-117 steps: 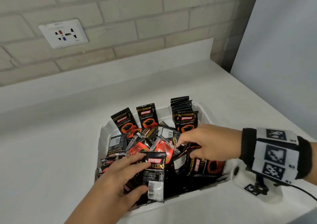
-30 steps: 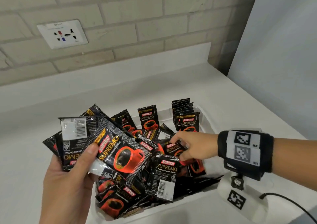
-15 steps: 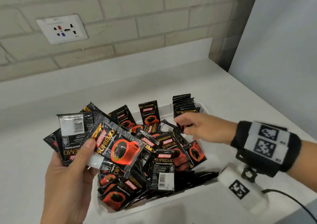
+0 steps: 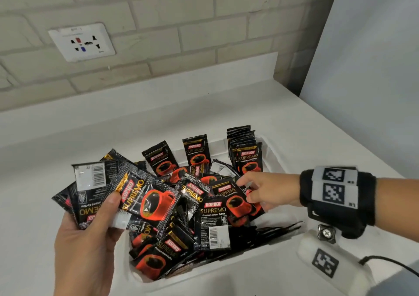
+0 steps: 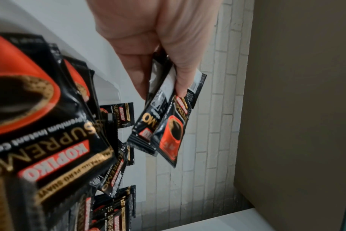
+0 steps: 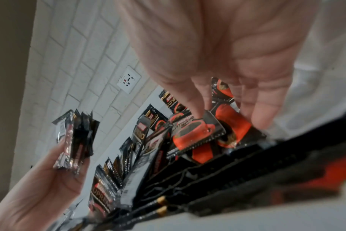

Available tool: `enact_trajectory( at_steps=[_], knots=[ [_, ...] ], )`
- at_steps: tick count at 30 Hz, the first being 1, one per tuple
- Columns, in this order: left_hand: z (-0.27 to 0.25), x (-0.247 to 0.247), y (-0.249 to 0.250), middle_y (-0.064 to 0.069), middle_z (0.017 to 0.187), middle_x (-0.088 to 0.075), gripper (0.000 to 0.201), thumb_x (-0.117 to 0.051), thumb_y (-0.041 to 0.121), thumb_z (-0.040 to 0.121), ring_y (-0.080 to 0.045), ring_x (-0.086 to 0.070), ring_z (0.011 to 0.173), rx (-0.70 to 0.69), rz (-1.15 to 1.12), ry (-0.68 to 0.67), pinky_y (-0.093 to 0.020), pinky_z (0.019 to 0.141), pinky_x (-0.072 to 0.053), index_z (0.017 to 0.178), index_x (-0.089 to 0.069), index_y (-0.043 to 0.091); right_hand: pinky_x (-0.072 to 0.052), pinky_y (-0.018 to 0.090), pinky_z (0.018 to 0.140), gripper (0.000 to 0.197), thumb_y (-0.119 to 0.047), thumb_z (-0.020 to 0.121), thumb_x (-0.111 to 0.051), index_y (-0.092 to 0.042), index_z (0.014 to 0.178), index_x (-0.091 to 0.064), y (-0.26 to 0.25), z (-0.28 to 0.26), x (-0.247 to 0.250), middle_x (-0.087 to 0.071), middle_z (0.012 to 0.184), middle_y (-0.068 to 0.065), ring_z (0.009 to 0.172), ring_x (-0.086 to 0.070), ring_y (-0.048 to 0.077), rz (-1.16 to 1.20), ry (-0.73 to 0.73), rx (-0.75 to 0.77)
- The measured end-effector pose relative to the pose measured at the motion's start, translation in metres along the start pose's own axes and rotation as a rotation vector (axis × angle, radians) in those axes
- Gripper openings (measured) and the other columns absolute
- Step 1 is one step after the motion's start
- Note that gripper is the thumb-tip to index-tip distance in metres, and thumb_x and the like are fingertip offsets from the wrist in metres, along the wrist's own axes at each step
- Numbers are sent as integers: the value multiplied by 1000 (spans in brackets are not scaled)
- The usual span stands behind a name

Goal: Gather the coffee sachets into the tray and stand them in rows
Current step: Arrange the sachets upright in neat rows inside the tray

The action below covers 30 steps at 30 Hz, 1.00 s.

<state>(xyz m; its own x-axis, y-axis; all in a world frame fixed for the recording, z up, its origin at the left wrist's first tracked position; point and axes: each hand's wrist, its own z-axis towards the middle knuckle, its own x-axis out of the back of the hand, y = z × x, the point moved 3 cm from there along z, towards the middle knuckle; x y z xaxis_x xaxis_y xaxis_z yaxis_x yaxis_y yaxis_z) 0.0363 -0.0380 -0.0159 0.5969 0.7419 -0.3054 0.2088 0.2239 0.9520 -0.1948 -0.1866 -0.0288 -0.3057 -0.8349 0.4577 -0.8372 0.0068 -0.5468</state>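
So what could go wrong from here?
1. The fanned bunch in the left hand is pinched only at one end; sachets could slip out.
2. The right hand, digging in the loose pile, may knock over the standing row.
3. The pile overhangs the tray's near rim and may spill.

Loose sachets [image 4: 210, 218] crowd the tray [image 4: 267, 243] under the right hand [image 4: 272, 191]; bare bench [image 4: 283, 114] lies open beyond and right of it.

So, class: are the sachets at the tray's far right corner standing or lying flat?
Standing. That stack of sachets sits upright on edge against the tray wall.
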Motion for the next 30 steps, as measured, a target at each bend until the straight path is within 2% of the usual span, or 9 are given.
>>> enact_trajectory(
  at_steps=[3, 10, 15, 20, 22, 24, 26, 27, 30],
  knots=[
    [0, 5, -3, 11, 71, -71, 20, -56, 3, 86, -2, -69, 69, -7, 0, 38, -18, 61, -56, 91, -58, 22, -45, 39, 93, 46, -6, 93, -46, -17, 136, -33, -2, 3, 0, -49, 129, 23, 99, -54, 30, 82, 40, 14],
    [-7, 1, -21, 7, 78, -74, 27, -64, 16, 73, -5, -70, 75, 64, 11, 51, -16, 59, -55, 99, -59, 20, -41, 34, 102, 59, -11, 91, -54, -20, 142, -26, -1, 5, -9, -46, 133, 8, 114, -52, 21, 72, 28, 28],
    [-5, 0, -23, 10, 74, -73, 21, -57, 6, 86, -3, -69, 70, 67, -6, 54, -14, 53, -52, 101, -58, 21, -48, 21, 66, 56, 0, 93, -45, -18, 142, -25, -14, 0, -20, -50, 133, 20, 98, -55, 22, 243, -58, 52],
    [-8, 0, -22, 9, 78, -73, 34, -63, 16, 75, -2, -69, 67, 74, 12, 45, -15, 52, -53, 108, -56, 14, -45, 37, 98, 63, -4, 92, -48, -20, 146, -19, -26, 8, -30, -54, 129, 14, 114, -55, 29, 111, -19, 103],
    [-6, 1, -24, 8, 74, -73, 28, -61, 14, 78, -4, -69, 69, 92, 1, 52, -17, 52, -54, 105, -57, 16, -45, 39, 97, 63, -4, 92, -45, -18, 147, -16, -32, 9, -33, -55, 128, 16, 114, -55, 31, 53, -21, 136],
    [-5, 3, -24, 10, 73, -73, 20, -60, 13, 82, -4, -69, 68, 97, 12, 62, -17, 52, -54, 100, -58, 20, -52, 24, 79, 61, -5, 94, -40, -15, 147, -13, -37, 9, -35, -58, 121, 14, 92, -61, 23, -27, -30, 176],
    [-5, 3, -26, 10, 75, -73, 20, -60, 13, 81, -4, -70, 70, 98, 14, 56, -18, 54, -55, 99, -59, 23, -42, 10, 51, 58, -6, 95, -37, -16, 147, -14, -41, 10, -34, -58, 106, 7, 67, -51, 12, -82, -18, 201],
    [-5, 3, -26, 9, 77, -74, 21, -60, 12, 81, -4, -70, 70, 98, 12, 55, -19, 55, -56, 99, -59, 23, -42, 10, 52, 57, -6, 95, -37, -17, 146, -16, -44, 12, -33, -56, 109, 7, 70, -51, 12, -103, -8, 208],
    [-6, 2, -25, 9, 77, -73, 19, -60, 10, 83, -4, -70, 69, 86, 17, 67, -19, 53, -55, 97, -58, 23, -48, 31, 91, 56, -10, 94, -38, -19, 146, -19, -49, 16, -29, -36, 139, 17, 111, -52, 27, -196, 33, 239]
  ],
)
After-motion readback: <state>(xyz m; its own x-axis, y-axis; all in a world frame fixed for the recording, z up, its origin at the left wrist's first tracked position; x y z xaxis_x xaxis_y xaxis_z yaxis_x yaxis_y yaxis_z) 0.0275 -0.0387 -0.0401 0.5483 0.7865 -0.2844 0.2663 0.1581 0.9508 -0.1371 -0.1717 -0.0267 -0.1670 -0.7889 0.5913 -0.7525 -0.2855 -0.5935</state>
